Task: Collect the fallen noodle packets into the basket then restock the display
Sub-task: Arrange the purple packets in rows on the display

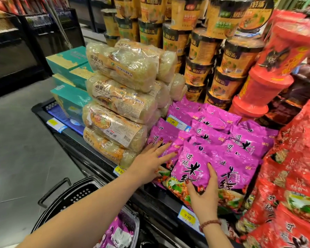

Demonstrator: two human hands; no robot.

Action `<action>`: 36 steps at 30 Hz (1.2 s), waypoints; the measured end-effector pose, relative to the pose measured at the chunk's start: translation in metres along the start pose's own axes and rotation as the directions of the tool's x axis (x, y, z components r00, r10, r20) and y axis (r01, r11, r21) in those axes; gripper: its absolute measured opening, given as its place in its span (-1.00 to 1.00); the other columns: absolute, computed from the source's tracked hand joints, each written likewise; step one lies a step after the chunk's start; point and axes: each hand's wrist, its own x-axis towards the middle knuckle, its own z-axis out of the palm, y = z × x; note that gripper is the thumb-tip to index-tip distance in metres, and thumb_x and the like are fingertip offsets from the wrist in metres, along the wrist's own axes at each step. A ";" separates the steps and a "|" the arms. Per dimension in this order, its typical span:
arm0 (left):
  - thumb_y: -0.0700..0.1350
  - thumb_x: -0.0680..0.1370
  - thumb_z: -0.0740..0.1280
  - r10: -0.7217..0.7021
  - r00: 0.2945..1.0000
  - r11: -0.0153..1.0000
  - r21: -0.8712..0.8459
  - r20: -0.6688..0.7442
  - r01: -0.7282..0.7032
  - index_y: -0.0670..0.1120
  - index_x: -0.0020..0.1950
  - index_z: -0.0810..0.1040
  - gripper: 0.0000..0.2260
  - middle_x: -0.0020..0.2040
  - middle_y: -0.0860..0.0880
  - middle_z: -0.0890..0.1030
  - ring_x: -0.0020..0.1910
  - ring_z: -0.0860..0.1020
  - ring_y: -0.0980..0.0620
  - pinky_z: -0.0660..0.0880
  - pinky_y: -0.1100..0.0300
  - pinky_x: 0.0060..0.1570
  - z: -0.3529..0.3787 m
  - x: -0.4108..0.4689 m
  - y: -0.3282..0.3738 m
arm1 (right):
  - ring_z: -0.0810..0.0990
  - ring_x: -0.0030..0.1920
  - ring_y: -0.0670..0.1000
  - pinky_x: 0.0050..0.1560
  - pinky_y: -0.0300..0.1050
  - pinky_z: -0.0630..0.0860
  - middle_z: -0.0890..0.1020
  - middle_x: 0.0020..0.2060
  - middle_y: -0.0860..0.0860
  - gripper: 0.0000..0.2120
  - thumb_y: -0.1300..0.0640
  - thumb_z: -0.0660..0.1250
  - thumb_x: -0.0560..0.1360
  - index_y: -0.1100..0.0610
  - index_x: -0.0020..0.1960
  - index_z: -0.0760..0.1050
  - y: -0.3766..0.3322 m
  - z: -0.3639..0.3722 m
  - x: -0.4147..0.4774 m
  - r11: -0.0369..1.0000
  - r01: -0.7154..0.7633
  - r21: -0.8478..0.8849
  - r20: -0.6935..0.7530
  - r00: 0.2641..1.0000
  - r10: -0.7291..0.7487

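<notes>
I am standing at a shop shelf (pixel 89 145) stacked with noodles. My hands are apart, both on a pile of purple noodle packets (pixel 227 138) lying in rows on the shelf in front of me.

My left hand (pixel 151 160) lies flat on the packets at the left edge of the pile, fingers straight and spread, gripping nothing. My right hand (pixel 203 192) rests on the lower part of the front packet (pixel 190 167), thumb and forefinger spread across its face. My other fingers are hidden, so I cannot tell whether I am gripping it or only pressing it.

Below my left arm, on the floor against the shelf, stands a black basket (pixel 75 194) with more purple packets (pixel 122 230) inside.

Just left of the purple pile is a tall stack of pale noodle bundles (pixel 118 111), touching it. Behind are stacked noodle cups (pixel 200 68), and on the right, red packets (pixel 293 176). Yellow price tags (pixel 187 216) line the shelf edge.
</notes>
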 end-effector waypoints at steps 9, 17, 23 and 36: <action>-0.01 0.50 0.44 -0.026 1.000 0.999 0.023 0.001 0.026 0.29 0.55 -0.10 -0.14 0.56 0.20 -0.24 0.58 -0.09 0.02 0.46 -0.03 0.30 0.001 -0.001 0.001 | 0.19 0.43 0.32 0.36 0.25 0.24 0.17 0.43 0.28 -0.11 -0.14 0.49 0.33 -0.11 0.53 0.11 0.008 0.004 -0.004 0.750 0.040 -0.660 -0.104 0.984 -0.143; 0.09 0.55 0.34 0.052 0.994 0.998 0.052 -0.094 -0.047 0.15 0.57 0.10 -0.34 0.61 0.02 -0.01 0.58 -0.04 -0.06 0.17 -0.06 0.48 -0.002 -0.014 -0.002 | 0.04 0.53 0.24 0.46 0.28 -0.03 0.12 0.53 0.18 -0.31 -0.29 0.02 0.46 -0.05 0.53 0.16 0.005 0.008 0.014 0.317 0.480 -0.818 0.320 0.837 -0.443; 0.17 0.52 0.37 -0.044 0.999 0.987 0.155 -0.006 0.044 0.24 0.57 -0.08 -0.21 0.60 0.10 -0.15 0.58 -0.10 -0.01 0.18 0.00 0.46 0.002 -0.013 0.000 | 0.09 0.51 0.24 0.43 0.29 0.00 0.20 0.51 0.16 -0.21 -0.43 0.18 0.40 -0.10 0.52 0.15 0.019 0.016 0.034 0.264 0.502 -0.824 0.400 0.844 -0.357; 0.01 0.53 0.37 -0.087 0.984 0.996 -0.002 -0.157 0.088 0.04 0.51 0.29 -0.43 0.54 -0.07 0.25 0.50 0.22 -0.12 0.36 -0.03 0.39 -0.016 -0.057 0.011 | 0.43 0.33 0.24 0.35 0.26 0.32 0.45 0.35 0.16 -0.34 -0.06 0.47 0.39 0.05 0.42 0.34 -0.004 0.013 0.012 0.461 0.533 -0.709 0.330 0.829 -0.450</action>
